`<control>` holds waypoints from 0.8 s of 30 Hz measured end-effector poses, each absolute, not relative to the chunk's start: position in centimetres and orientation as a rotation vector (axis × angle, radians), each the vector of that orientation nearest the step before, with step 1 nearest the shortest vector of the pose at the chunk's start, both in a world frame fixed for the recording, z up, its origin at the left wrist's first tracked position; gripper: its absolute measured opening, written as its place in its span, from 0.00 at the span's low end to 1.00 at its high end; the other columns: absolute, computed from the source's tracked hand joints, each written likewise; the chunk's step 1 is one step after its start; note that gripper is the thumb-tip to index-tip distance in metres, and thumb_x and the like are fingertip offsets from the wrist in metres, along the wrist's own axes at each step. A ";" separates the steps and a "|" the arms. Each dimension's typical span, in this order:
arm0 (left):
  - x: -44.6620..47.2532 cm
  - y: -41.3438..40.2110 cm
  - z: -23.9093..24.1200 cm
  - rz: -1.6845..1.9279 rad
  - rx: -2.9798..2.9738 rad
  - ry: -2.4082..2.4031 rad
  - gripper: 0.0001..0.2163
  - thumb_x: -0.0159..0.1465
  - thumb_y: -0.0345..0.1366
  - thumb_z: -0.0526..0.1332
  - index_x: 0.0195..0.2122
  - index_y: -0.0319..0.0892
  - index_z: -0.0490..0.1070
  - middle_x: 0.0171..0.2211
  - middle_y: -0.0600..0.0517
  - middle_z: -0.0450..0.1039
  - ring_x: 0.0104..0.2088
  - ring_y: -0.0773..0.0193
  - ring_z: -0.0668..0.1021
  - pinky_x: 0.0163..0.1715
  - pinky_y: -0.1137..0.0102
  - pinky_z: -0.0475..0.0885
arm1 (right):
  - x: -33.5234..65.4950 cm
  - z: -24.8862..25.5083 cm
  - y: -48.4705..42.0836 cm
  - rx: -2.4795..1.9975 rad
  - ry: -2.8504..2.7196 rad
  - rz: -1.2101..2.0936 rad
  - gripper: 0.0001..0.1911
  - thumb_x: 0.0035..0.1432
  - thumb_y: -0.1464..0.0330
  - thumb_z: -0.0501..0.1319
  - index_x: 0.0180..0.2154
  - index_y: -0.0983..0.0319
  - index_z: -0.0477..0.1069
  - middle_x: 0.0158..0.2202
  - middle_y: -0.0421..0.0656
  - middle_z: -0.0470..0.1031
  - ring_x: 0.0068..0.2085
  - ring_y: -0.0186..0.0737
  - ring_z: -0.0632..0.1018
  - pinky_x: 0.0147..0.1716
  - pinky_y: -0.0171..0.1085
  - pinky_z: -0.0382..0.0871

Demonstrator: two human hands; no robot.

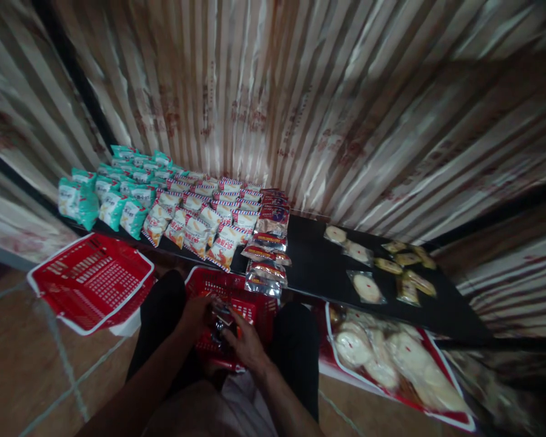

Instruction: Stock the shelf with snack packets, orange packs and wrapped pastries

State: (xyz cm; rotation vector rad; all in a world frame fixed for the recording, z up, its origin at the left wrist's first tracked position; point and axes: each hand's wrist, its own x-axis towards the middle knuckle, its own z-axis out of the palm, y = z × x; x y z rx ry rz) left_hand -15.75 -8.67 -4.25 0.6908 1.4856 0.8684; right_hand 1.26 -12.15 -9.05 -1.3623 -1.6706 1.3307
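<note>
Both my hands reach down into a red plastic basket (259,309) that sits between my knees. My left hand (196,314) and my right hand (247,345) are closed together on a dark shiny snack packet (220,321) over the basket. Just beyond the basket, a low black shelf (318,267) carries rows of snack bags: teal ones (113,194) at the left, white and orange ones (200,221) in the middle, dark red ones (270,243) beside them.
An empty red basket (91,279) lies on the tiled floor at the left. Another red basket (391,358) at the right holds clear packs of pale round pastries. Loose pastry packs (366,286) and small yellow packs (407,270) lie on the shelf's right part. Corrugated metal (300,103) stands behind.
</note>
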 end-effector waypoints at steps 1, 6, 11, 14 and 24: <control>-16.1 -8.8 -3.5 0.874 0.769 1.473 0.06 0.45 0.37 0.64 0.19 0.41 0.70 0.23 0.50 0.71 0.30 0.58 0.74 0.32 0.67 0.69 | 1.1 -8.7 -12.1 -1.360 -1.633 1.284 0.24 0.56 0.62 0.56 0.54 0.58 0.64 0.54 0.45 0.69 0.55 0.44 0.68 0.55 0.45 0.59; -16.2 -9.4 0.7 0.902 1.115 1.383 0.09 0.40 0.41 0.67 0.20 0.43 0.71 0.27 0.50 0.71 0.34 0.56 0.73 0.38 0.68 0.68 | 0.4 -6.5 -11.6 -1.387 -1.492 1.103 0.20 0.59 0.58 0.50 0.46 0.59 0.71 0.44 0.45 0.76 0.45 0.42 0.76 0.46 0.40 0.68; -14.3 -9.6 3.5 1.093 0.818 1.165 0.23 0.53 0.54 0.56 0.40 0.38 0.67 0.40 0.42 0.74 0.41 0.54 0.76 0.35 0.66 0.71 | 0.4 -3.4 -11.3 -1.436 -1.442 0.933 0.21 0.61 0.57 0.48 0.38 0.61 0.73 0.32 0.43 0.77 0.35 0.38 0.76 0.37 0.33 0.69; -13.7 -9.5 3.4 1.123 0.721 1.216 0.24 0.54 0.55 0.55 0.38 0.37 0.67 0.39 0.41 0.74 0.40 0.54 0.77 0.31 0.69 0.71 | 0.9 -2.0 -11.0 -1.448 -1.442 0.835 0.20 0.61 0.57 0.48 0.36 0.62 0.73 0.31 0.43 0.76 0.36 0.39 0.76 0.38 0.33 0.68; -12.5 -11.0 -0.8 0.898 1.015 1.086 0.20 0.52 0.50 0.60 0.39 0.40 0.69 0.36 0.47 0.76 0.39 0.57 0.76 0.39 0.68 0.70 | 4.0 0.9 -10.7 -1.531 -1.230 0.810 0.22 0.57 0.51 0.49 0.32 0.62 0.71 0.28 0.43 0.76 0.31 0.39 0.74 0.31 0.32 0.67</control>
